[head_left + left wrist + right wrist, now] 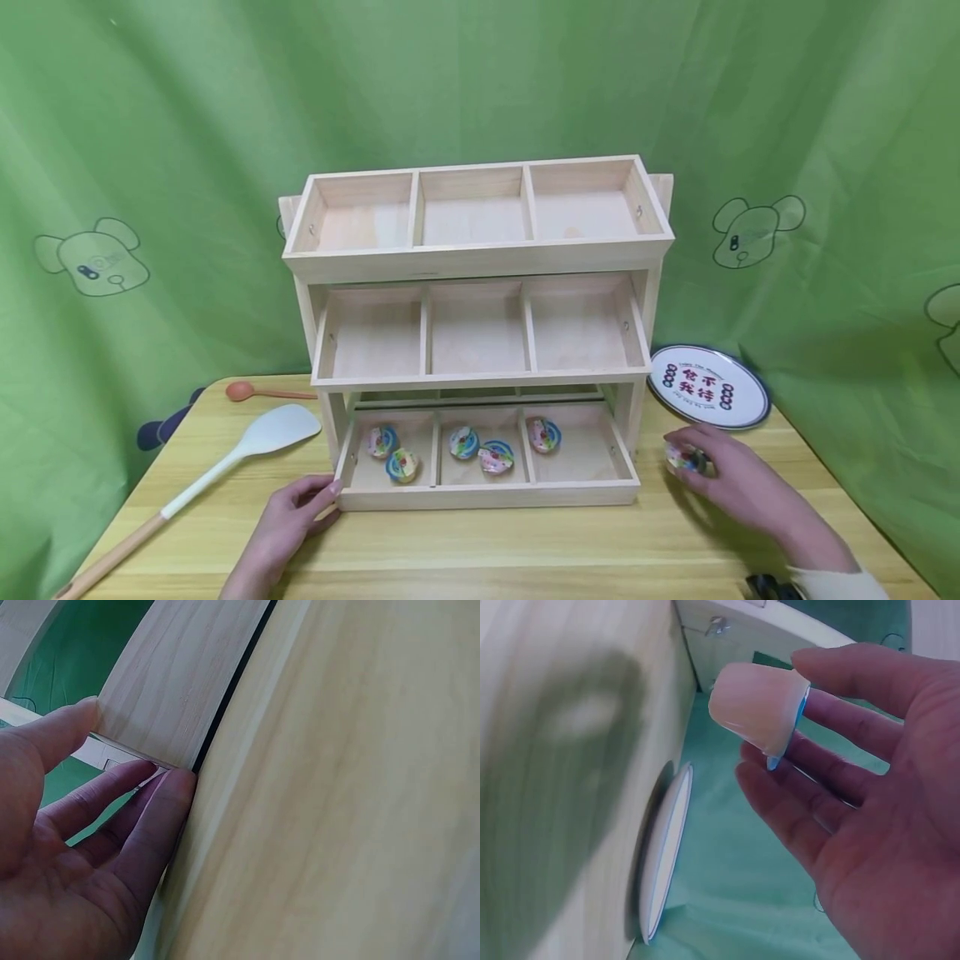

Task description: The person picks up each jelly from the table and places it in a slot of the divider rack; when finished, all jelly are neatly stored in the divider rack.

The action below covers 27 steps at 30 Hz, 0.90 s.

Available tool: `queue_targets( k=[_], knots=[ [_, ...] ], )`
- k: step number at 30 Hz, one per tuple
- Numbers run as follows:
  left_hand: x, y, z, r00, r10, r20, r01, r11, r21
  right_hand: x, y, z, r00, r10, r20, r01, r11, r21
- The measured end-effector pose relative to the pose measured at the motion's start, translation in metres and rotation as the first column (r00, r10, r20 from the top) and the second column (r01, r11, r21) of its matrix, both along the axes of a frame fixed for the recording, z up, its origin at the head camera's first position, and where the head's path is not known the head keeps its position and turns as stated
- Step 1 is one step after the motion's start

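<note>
A three-tier wooden display rack (pixel 480 260) stands on the table, each tier split into three compartments. My left hand (pixel 288 527) holds the front left corner of its bottom tray (pixel 487 498). In the left wrist view, the thumb is at the tray's upper edge and the fingertips (pixel 178 787) are low at its end. Right of the rack, my right hand (pixel 723 475) pinches a jelly cup (pixel 754 709) above the table. Jelly cups lie in the bottom tray: two left, two in the middle compartment (pixel 496 457), one (pixel 543 435) in the right.
An oval plate (pixel 708 388) with red writing lies behind my right hand. On the left are a white spatula with a wooden handle (pixel 273 431) and a small red spoon (pixel 242 391). A green curtain (pixel 480 83) hangs behind the table (pixel 480 554).
</note>
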<state>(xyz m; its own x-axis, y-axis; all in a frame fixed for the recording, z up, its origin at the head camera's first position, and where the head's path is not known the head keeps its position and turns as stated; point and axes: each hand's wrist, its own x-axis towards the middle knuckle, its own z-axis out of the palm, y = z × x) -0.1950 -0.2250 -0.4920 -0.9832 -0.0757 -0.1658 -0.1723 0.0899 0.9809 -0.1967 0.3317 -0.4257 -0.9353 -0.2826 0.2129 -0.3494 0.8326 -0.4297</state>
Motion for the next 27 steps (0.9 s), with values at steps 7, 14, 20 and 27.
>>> queue_targets(
  k=[7,14,20,27],
  knots=[
    [0.0,0.0,0.0,1.0,0.002,-0.003,-0.002,1.0,-0.011,0.009,-0.003,0.005,1.0,0.0,-0.025,0.0,1.0,0.012],
    [0.0,0.001,0.0,1.0,0.003,-0.006,-0.003,1.0,-0.015,0.015,-0.005,0.007,1.0,0.002,-0.029,-0.001,1.0,0.013],
    [0.002,0.001,0.001,1.0,0.002,-0.006,-0.002,1.0,-0.023,0.019,-0.011,0.014,0.999,0.016,-0.049,-0.016,1.0,0.003],
    [0.002,0.002,0.003,1.0,-0.002,-0.008,0.002,1.0,-0.019,0.022,-0.019,0.021,0.997,0.034,-0.07,-0.034,0.999,0.008]
  ],
)
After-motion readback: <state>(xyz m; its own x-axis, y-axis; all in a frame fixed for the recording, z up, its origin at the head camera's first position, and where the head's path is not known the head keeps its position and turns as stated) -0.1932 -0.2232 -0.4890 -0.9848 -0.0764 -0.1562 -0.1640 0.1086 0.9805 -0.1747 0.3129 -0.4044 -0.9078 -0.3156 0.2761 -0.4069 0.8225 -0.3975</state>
